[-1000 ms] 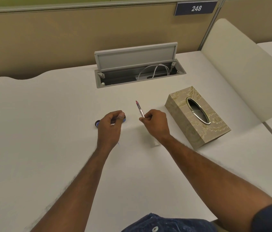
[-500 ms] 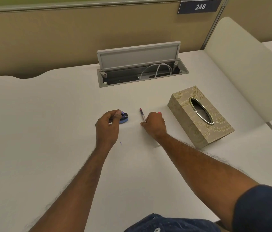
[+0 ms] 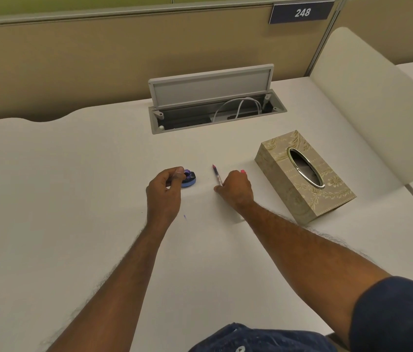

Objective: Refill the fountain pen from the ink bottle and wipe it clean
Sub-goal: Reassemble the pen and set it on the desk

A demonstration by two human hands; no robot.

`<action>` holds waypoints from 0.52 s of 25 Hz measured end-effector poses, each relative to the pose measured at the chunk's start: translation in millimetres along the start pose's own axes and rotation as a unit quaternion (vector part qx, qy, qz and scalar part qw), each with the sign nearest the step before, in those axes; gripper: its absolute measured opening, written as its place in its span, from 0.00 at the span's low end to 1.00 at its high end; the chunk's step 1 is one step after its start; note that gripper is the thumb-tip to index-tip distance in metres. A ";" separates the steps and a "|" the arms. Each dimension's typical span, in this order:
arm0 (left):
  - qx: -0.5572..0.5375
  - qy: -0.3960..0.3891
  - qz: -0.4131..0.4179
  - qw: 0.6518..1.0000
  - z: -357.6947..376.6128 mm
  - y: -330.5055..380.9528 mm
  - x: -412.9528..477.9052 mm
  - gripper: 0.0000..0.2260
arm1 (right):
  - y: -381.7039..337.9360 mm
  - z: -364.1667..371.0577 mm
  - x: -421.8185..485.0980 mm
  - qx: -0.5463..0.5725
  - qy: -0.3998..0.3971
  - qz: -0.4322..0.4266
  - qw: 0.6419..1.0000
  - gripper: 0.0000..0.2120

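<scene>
Fingers (image 3: 178, 171) of the left hand (image 3: 163, 194) pinch the ink bottle (image 3: 189, 178), steadying it I'd guess. Right hand (image 3: 235, 190) grips the fountain pen (image 3: 217, 175), tip pointing far, just right of the bottle. Tissue box (image 3: 304, 174) sits further right, probably for wiping.

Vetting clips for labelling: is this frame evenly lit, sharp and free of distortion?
Head view: light is soft and even, with a faint shadow beside the tissue box and no glare on the desk; the wide-angle lens leans the partition post; the fountain pen and ink bottle are small and slightly soft.
</scene>
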State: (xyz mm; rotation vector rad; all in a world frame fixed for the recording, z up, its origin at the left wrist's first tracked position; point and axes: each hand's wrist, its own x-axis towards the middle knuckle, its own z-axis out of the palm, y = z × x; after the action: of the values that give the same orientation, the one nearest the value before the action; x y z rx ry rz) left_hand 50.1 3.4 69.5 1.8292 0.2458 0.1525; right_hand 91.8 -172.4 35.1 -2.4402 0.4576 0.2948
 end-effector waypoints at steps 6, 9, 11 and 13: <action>0.000 -0.002 0.008 1.000 -1.9 -2.0 -0.5 0.13 | 1.6 2.4 1.9 -0.008 -0.002 0.001 1.000 0.19; 0.002 -0.001 0.005 1.000 -1.9 -2.4 0.4 0.13 | 3.3 4.3 2.9 -0.008 -0.013 0.002 1.000 0.20; 0.000 -0.002 0.002 1.000 -2.0 -2.3 0.6 0.13 | 2.5 2.8 0.9 -0.010 -0.014 0.002 1.000 0.19; 0.001 -0.002 0.005 1.000 -2.1 -1.9 0.1 0.12 | 1.0 -0.4 0.0 -0.018 -0.015 0.002 1.000 0.19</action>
State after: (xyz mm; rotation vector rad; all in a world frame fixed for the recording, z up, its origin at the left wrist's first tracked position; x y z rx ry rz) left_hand 49.6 5.8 68.2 1.8325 0.2337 0.1545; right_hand 91.4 -173.3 34.8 -2.4670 0.4478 0.3448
